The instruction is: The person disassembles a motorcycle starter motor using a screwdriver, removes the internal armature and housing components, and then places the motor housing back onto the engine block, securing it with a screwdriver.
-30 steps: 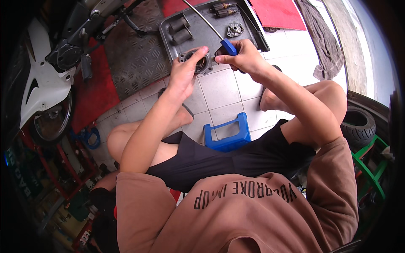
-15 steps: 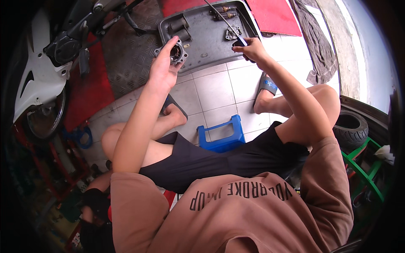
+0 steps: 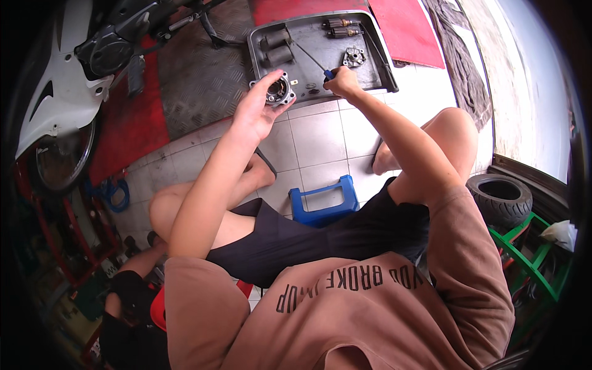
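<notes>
My left hand is wrapped round a round metal housing with a bolt-holed flange, its open face turned up. It is held at the near left corner of a grey tray. In my right hand is a long, thin screwdriver with a blue and dark handle. Its shaft slants up and left over the tray, and the tip is near two grey cylinders. The two tools of my grip are apart, not touching. A small flanged metal part lies beyond my right hand.
Two dark cylindrical parts with copper-coloured bands lie at the tray's far side. A motorcycle stands at the left. A blue plastic stool is between my legs; a tyre and green frame are at right. Another person is at lower left.
My right hand has moved left with the screwdriver, whose tip has swung down from beyond the tray to over it. The left hand still holds the housing. The view has shifted slightly.
</notes>
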Tool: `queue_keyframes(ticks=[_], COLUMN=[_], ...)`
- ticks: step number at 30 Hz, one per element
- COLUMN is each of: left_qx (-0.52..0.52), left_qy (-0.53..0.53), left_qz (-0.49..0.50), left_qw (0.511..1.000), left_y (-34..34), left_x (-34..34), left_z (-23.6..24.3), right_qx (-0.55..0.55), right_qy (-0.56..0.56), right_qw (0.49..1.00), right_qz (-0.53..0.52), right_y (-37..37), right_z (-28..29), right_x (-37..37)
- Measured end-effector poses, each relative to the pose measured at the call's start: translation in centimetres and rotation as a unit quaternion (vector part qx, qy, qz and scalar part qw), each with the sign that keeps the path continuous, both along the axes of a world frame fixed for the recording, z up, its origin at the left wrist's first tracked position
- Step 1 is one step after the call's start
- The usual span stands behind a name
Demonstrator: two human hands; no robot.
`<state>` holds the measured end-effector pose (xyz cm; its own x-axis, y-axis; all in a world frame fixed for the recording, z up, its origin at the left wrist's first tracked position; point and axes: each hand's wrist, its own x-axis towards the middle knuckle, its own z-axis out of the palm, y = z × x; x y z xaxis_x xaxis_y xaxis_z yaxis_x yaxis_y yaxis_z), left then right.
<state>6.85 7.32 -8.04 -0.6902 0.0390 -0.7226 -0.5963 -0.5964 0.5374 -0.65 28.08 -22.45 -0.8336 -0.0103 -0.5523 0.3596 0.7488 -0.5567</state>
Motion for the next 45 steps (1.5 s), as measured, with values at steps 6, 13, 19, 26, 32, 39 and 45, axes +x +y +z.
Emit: queue_keyframes(ticks=[6,13,19,26,32,39,45], left_qx=[-0.026,-0.001,0.010,-0.005,-0.006,-0.019,-0.011], left_qy=[0.017,0.019,0.050,0.083,0.087,0.097,0.093], left_qz=[-0.013,-0.007,-0.024,-0.118,-0.120,-0.135,-0.133], left_qw=[0.999,1.000,0.998,0.990,0.989,0.986,0.987], left_y=[-0.3,0.6,2.6,5.1,5.6,5.8,5.7], left_x=[0.3,-0.2,-0.3,0.2,-0.1,0.0,0.2], left_z=[0.4,2.1,3.6,3.5,3.1,3.8,3.5], right_qx=[-0.023,-0.091,-0.342,-0.350,-0.346,-0.364,-0.341], right_qy=[-0.038,-0.083,-0.015,0.021,0.003,0.013,0.018], right_qw=[0.998,0.991,0.938,0.936,0.938,0.930,0.940], right_qz=[-0.032,-0.054,-0.049,-0.025,-0.029,-0.041,-0.027], right_y=[0.6,2.2,3.8,4.6,4.7,4.4,4.0], right_z=[2.3,9.9,15.8,16.5,17.3,16.4,18.1], right_x=[0.6,2.9,5.0,5.4,5.4,5.4,5.7])
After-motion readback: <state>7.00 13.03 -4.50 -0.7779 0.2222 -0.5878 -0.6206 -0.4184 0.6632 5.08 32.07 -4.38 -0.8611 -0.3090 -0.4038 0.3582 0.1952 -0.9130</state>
